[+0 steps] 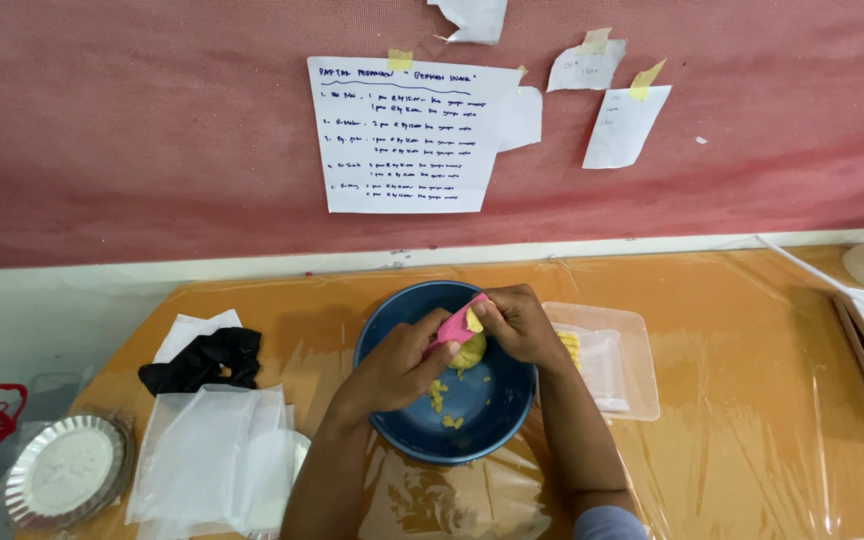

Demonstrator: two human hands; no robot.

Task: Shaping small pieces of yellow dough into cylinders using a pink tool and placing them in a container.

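Dough ball (469, 352) pinched in my right hand (517, 325), left hand (399, 368) gripping the pink scraper (455, 326); crumbs already in the blue bowl (392, 420), most dough left.

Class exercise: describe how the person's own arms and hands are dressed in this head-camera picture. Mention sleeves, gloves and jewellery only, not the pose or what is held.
Both the left hand and the right hand are bare, with no gloves. No rings, watch or bracelets are visible. Both forearms are uncovered. A light blue-grey sleeve edge shows on the right arm at the bottom of the picture; no sleeve shows on the left arm.
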